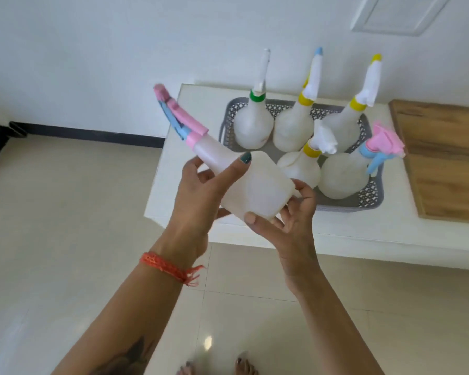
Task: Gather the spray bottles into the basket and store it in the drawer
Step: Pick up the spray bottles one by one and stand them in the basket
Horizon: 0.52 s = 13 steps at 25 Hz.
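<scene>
I see my left hand wrapped around the upper body of a translucent white bottle, thumb across its shoulder, while my right hand cups the bottle's base from below with fingers spread along the bottom edge. Both hands grip this one bottle, which is tilted with its pink and blue trigger head pointing up and to the left, held in the air over the near left corner of the white bench. An orange thread band circles my left wrist. Just beyond the held bottle, a grey perforated basket sits on the bench with five bottles standing upright in it: a green-collared one at back left, two yellow-collared ones beside it along the back, another yellow-collared one at the front, and one with a pink and blue trigger at front right. The held bottle covers the basket's near left corner. I can read no label, brand or writing on any bottle. A wooden board lies on the bench to the right of the basket, close beside it. Below is a pale tiled floor, where my bare toes show at the lower edge, and a white wall with a dark skirting stands behind.
</scene>
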Available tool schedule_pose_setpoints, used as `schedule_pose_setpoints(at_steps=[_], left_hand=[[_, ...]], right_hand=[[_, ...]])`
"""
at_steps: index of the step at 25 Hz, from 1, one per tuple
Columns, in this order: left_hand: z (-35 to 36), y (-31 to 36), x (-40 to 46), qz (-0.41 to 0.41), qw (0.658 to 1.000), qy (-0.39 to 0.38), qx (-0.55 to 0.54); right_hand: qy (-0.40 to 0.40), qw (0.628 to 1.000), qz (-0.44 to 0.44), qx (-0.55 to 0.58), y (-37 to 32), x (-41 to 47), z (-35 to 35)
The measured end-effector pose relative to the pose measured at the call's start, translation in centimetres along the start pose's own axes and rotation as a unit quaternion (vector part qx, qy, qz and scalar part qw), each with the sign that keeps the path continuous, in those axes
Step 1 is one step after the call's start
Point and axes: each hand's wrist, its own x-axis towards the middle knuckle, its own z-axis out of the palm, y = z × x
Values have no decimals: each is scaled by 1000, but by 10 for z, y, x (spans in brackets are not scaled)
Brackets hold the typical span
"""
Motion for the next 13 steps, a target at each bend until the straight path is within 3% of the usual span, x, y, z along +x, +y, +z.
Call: schedule_pose_setpoints(at_steps=[3, 8, 13], left_hand=[[10, 6, 28, 86, 991, -15, 105], [13, 6, 72, 217, 930, -86, 284], [8, -6, 117, 246, 896, -136, 343]], right_hand=[[36, 991, -11, -125, 3, 16, -10], [97, 950, -81, -284, 9, 43, -6], [133, 920, -103, -354, 35, 79, 5]])
